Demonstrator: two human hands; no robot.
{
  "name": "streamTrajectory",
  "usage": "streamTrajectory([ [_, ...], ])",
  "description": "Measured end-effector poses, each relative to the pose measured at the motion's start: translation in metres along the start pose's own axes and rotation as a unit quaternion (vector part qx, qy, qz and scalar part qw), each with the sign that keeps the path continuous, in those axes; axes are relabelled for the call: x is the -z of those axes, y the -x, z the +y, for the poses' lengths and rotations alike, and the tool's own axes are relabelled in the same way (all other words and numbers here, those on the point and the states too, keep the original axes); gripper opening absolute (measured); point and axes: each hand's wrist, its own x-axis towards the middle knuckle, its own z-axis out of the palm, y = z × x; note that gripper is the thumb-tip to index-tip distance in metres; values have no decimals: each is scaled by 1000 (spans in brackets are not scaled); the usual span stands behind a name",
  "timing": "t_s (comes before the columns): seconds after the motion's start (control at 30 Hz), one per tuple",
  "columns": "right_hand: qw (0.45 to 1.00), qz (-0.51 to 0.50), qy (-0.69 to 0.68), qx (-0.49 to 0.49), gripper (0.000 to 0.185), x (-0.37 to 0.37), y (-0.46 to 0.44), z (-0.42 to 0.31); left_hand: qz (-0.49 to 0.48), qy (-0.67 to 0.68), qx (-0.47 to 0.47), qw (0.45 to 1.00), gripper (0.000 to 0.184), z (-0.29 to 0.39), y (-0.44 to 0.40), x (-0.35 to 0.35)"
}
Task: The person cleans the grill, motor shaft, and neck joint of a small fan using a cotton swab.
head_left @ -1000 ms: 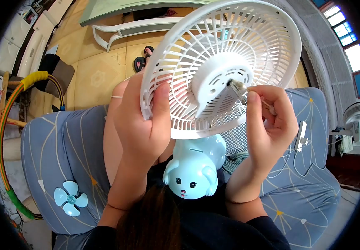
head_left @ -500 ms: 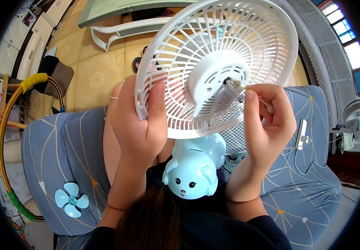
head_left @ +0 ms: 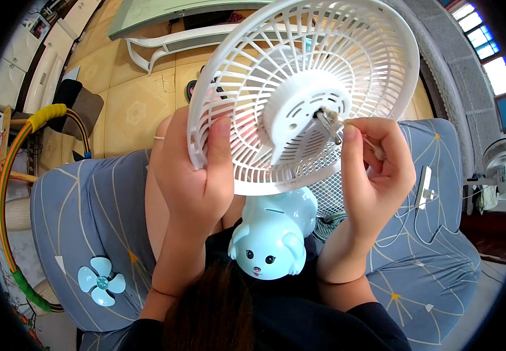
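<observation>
Shifted slightly left, the grille (head_left: 305,102) sits in left fingers (head_left: 220,140); right fingers (head_left: 352,143) pinch a wad (head_left: 335,116) by the shaft (head_left: 331,131), apparently wiping, needing steadiness next.

The left forearm (head_left: 178,257) and right forearm (head_left: 353,253) both angle upward. The left hand (head_left: 190,172) is clasped, thumb (head_left: 220,140) upright in front, other fingers mostly hidden; the right hand (head_left: 381,161) pinches thumb to index, remaining fingers curled palmward.

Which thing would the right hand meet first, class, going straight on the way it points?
The right hand would probably meet the metal shaft in the middle of the white fan guard; depth is unclear.
</observation>
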Motion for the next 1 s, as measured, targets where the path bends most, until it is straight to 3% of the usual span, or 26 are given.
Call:
streamTrajectory([
  [0.57, 1000, -9, -4, 9, 5, -2, 0, 1, 11, 18, 44, 999, 13, 3, 2, 0],
  [1.0, 1000, 13, -1, 1, 6, 0, 1, 0, 1, 3, 15, 1000, 14, -1, 2, 2],
])
